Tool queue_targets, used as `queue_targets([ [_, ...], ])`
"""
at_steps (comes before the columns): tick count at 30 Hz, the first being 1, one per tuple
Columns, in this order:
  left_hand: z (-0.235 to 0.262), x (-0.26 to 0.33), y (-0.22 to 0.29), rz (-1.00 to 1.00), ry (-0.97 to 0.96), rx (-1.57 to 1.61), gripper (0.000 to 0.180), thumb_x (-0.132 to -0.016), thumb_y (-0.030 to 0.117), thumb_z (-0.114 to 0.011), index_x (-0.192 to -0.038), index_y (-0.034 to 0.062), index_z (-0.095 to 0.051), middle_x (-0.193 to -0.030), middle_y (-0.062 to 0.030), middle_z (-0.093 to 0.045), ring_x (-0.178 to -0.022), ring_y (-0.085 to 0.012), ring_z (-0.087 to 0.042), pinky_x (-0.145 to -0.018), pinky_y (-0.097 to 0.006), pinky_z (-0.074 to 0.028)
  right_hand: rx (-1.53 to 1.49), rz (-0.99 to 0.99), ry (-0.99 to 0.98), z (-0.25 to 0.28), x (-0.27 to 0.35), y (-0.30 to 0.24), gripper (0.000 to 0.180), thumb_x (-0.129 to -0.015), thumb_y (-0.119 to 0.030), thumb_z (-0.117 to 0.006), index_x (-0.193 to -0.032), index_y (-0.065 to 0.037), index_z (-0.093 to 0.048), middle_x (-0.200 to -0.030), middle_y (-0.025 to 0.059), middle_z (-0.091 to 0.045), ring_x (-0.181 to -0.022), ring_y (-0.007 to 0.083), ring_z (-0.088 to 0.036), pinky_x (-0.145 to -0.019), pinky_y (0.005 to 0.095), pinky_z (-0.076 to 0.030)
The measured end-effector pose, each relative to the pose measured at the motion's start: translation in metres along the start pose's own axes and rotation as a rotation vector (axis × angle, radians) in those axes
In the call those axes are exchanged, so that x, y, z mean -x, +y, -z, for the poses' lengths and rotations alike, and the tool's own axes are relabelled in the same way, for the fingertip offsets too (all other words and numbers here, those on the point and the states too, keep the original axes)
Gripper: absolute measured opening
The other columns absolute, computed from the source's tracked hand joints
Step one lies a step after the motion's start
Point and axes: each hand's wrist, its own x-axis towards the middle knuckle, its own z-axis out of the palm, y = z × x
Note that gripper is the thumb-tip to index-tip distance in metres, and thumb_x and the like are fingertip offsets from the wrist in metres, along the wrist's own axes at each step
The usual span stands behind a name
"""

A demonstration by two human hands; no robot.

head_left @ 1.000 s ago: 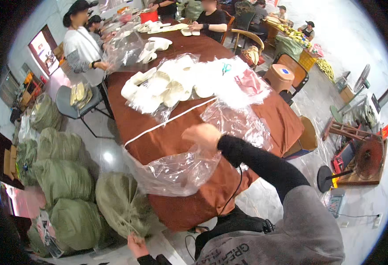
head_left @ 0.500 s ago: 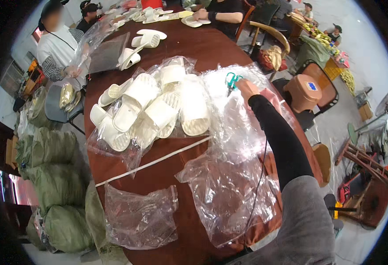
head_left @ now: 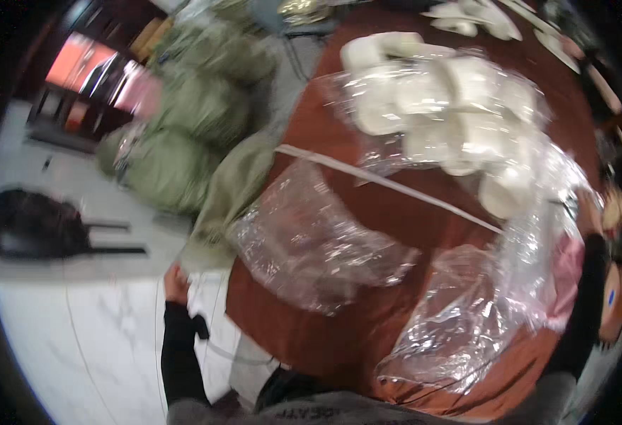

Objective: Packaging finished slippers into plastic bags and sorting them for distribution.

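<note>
My left hand [head_left: 177,285] is beyond the table's left edge, below an olive sack [head_left: 236,180]. Blur hides how its fingers are set. My right hand [head_left: 589,212] reaches to the far right, over clear plastic bags [head_left: 537,248]. A thin dark shape shows beside its fingers, too smeared to name. White slippers [head_left: 435,85] in clear plastic lie heaped on the brown-red tabletop [head_left: 311,134], left of that hand. One flat clear bag [head_left: 311,248] lies nearer me, and another bag [head_left: 459,319] is spread to its right.
A white strip [head_left: 389,183] crosses the table between the slippers and the near bags. Stuffed green sacks [head_left: 176,170] are stacked on the floor at left. A black chair [head_left: 38,223] stands farther left. More white slippers [head_left: 477,15] lie at the far end.
My view has swung left and down, so the table appears farther right. My left hand has come into view. The teal-handled scissors under my right hand earlier are no longer clear.
</note>
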Motion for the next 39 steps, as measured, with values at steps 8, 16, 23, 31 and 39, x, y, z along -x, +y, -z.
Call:
queue_targets([
  [8, -0.014, 0.004, 0.030, -0.134, 0.067, 0.210, 0.018, -0.095, 0.026, -0.049, -0.086, 0.0097, -0.053, -0.055, 0.0065, -0.032, -0.046, -0.0073, -0.031, -0.047, -0.024, -0.027, 0.117, -0.043, -0.109, 0.096, 0.061, -0.008, 0.060, -0.077, 0.008, -0.049, -0.133, -0.006, -0.040, -0.119, 0.0189, -0.053, -0.107, 0.0384, -0.052, -0.082, 0.0460, -0.046],
  [16, 0.011, -0.011, 0.059, -0.199, -0.171, 0.099, 0.021, -0.096, 0.026, -0.047, -0.085, 0.0094, -0.054, -0.057, 0.0056, -0.041, -0.045, -0.0069, -0.041, -0.043, -0.024, -0.034, -0.243, 0.002, 0.242, 0.256, 0.084, -0.172, 0.065, -0.078, -0.016, -0.066, -0.135, -0.006, -0.037, -0.124, 0.0183, -0.052, -0.112, 0.0352, -0.052, -0.090, 0.0403, -0.043],
  [23, 0.050, -0.021, 0.091, -0.168, -0.310, 0.094, 0.023, -0.097, 0.024, -0.045, -0.082, 0.0077, -0.052, -0.056, 0.0058, -0.041, -0.045, -0.0065, -0.041, -0.042, -0.024, -0.033, -0.260, 0.613, 0.228, 0.353, 0.036, -0.646, 0.052, -0.073, -0.031, -0.070, -0.117, -0.010, -0.052, -0.102, 0.0108, -0.057, -0.101, 0.0304, -0.054, -0.081, 0.0447, -0.044],
  [31, 0.048, -0.033, 0.105, -0.114, -0.441, 0.058, 0.025, -0.097, 0.024, -0.044, -0.081, 0.0069, -0.050, -0.056, 0.0053, -0.035, -0.047, -0.0052, -0.034, -0.044, -0.024, -0.030, -0.077, 0.711, 0.114, 0.264, -0.024, -0.962, 0.054, -0.076, -0.043, -0.065, -0.115, -0.009, -0.050, -0.084, 0.0089, -0.053, -0.081, 0.0234, -0.053, -0.071, 0.0404, -0.038],
  [39, 0.098, -0.043, 0.135, -0.190, -0.430, 0.030, 0.026, -0.098, 0.024, -0.044, -0.079, 0.0060, -0.048, -0.057, 0.0060, -0.032, -0.049, -0.0044, -0.029, -0.046, -0.023, -0.025, -0.209, 0.650, -0.037, 0.277, -0.026, -0.954, 0.042, -0.080, -0.032, -0.063, -0.109, -0.004, -0.051, -0.082, 0.0118, -0.057, -0.080, 0.0274, -0.055, -0.071, 0.0434, -0.039],
])
